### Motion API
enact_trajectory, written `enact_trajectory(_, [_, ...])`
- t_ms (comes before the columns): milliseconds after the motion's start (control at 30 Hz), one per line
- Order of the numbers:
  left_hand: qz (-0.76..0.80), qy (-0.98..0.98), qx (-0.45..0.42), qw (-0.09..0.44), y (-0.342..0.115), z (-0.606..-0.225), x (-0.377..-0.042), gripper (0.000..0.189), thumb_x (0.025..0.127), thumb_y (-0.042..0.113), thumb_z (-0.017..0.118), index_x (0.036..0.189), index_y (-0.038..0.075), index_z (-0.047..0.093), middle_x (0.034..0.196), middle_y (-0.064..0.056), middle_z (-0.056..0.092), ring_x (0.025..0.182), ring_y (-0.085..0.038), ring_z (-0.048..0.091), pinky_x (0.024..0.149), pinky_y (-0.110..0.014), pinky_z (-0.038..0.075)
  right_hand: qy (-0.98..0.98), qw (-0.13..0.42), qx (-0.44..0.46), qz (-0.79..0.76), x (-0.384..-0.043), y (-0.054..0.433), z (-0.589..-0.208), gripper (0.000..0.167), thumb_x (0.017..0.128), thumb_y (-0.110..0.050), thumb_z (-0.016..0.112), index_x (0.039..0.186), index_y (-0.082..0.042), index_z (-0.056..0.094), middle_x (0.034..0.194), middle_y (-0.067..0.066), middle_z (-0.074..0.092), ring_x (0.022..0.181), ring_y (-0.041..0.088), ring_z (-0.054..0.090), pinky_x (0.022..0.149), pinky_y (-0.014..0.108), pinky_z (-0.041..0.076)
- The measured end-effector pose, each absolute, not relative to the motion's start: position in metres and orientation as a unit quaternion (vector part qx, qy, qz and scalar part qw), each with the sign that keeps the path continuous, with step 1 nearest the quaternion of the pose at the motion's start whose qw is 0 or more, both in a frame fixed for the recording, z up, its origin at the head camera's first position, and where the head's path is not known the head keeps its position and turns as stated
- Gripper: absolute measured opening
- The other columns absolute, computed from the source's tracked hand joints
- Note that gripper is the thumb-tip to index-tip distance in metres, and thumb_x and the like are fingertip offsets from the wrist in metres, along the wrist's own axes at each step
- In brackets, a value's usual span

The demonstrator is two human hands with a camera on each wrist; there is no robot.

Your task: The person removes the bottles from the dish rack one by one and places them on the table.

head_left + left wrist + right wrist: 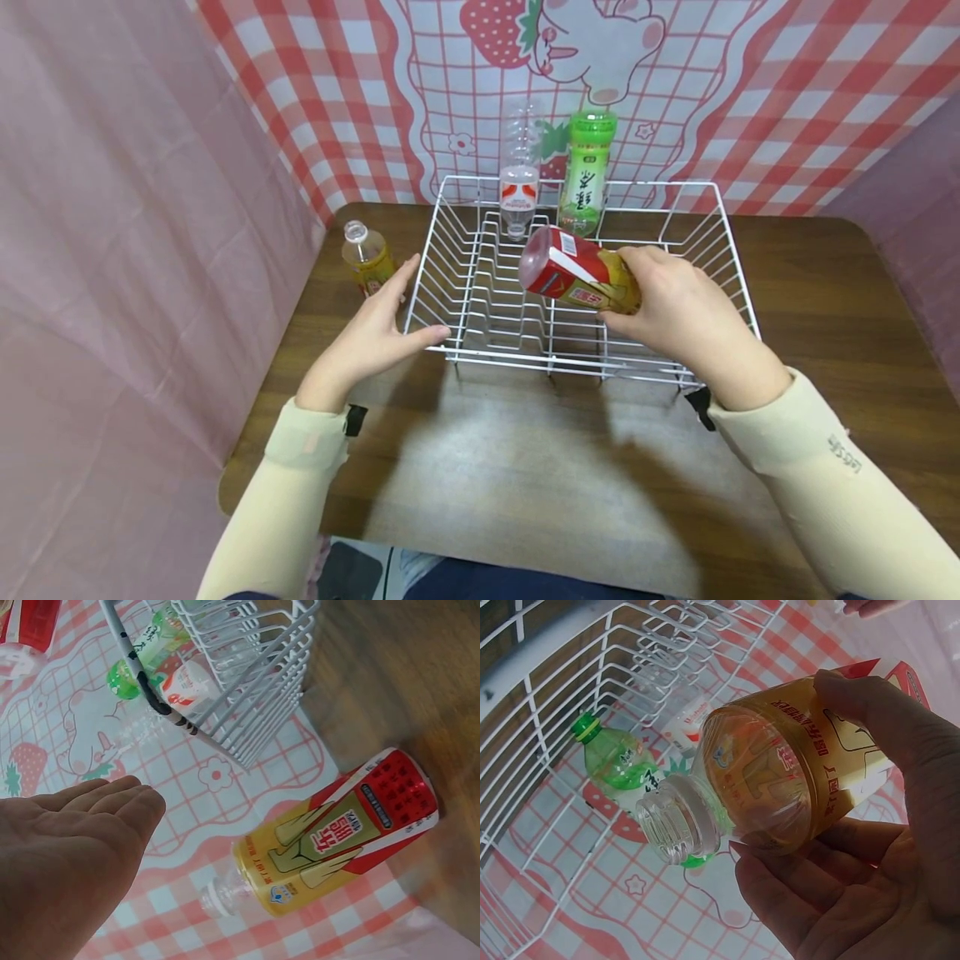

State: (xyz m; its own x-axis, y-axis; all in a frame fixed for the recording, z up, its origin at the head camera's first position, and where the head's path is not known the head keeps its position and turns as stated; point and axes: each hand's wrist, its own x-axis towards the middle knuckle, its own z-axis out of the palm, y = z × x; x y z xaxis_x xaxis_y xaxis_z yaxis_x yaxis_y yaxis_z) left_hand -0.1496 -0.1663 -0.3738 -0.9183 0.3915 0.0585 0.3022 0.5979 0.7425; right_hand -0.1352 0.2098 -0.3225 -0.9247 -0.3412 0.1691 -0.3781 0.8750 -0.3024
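Over the rack [501, 357], the right grip [678, 312] holds 1 red-gold bottle [573, 271].

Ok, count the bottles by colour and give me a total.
Red-and-yellow: 2, the held bottle and the standing bottle
Green: 1, the green-capped bottle
Clear with a red-and-white label: 1, the upside-down bottle
Total: 4

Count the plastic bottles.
4: clear bottle and green bottle in the white wire rack, red-gold bottle in the right hand, another red-gold bottle left of the rack.
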Motion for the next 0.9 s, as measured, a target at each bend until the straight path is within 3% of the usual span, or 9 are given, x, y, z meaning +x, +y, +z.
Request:
enact_trajectory(300, [0.383,0.900,0.203,0.049,-0.165,-0.366,-0.148,0.107,0.086,0.052,0.078,0.165,0.018,0.014,0.166,-0.013,0.018,0.148,-0.028,0.025,0.121,-0.049,0.014,-0.967,0.061,0.189,0.158,-0.134,0.209,-0.322,0.061,0.074,-0.026,0.090,0.119,0.002,0.058,0.099,0.015,0.062,0.075,0.028,0.060,0.062,0.048,0.053])
enact_trajectory(567, [0.393,0.894,0.207,0.054,-0.163,-0.363,-0.148,0.106,0.086,0.049,0.079,0.165,0.019,0.014,0.167,-0.013,0.016,0.147,-0.029,0.028,0.119,-0.047,0.023,-0.969,0.056,0.192,0.148,-0.131,0.208,-0.320,0.065,0.074,-0.026,0.091,0.122,0.003,0.058,0.101,0.017,0.063,0.075,0.028,0.060,0.062,0.050,0.054])
enact_trajectory(800, [0.391,0.891,0.228,0.043,-0.160,-0.359,-0.150,0.105,0.086,0.046,0.081,0.165,0.020,0.017,0.165,-0.013,0.022,0.150,-0.022,0.020,0.119,-0.046,0.021,-0.968,0.067,0.197,0.141,-0.129,0.208,-0.321,0.064,0.073,-0.025,0.090,0.121,0.002,0.059,0.102,0.016,0.063,0.076,0.029,0.061,0.062,0.050,0.054])
enact_trajectory(900, [0.395,0.885,0.242,0.035,-0.159,-0.357,-0.152,0.104,0.086,0.043,0.082,0.164,0.022,0.018,0.164,-0.008,0.028,0.147,-0.020,0.026,0.118,-0.045,0.025,-0.968,0.063,0.197,0.141,-0.128,0.207,-0.321,0.064,0.073,-0.026,0.090,0.122,0.002,0.058,0.103,0.016,0.064,0.077,0.029,0.061,0.062,0.051,0.054])
